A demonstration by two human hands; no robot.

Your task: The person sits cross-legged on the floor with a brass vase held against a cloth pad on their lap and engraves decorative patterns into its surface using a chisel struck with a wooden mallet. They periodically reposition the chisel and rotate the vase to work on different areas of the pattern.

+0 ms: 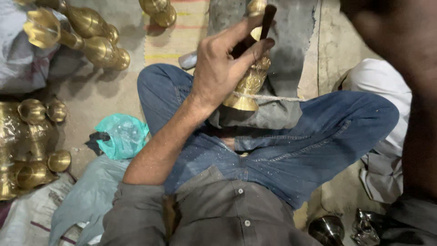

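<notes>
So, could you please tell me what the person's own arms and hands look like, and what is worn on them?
The left hand is bare: no glove, ring or watch shows. Its forearm is bare too, with a grey shirt sleeve pushed up to about the elbow. The shirt has small round buttons. The right hand is out of view; only a dark, blurred stretch of the right arm shows close to the camera.

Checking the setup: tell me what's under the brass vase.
Under the brass vase lies grey cloth across the lap, and a cord crosses its base. The left hand covers the vase's top; the contact spot is hidden.
</notes>
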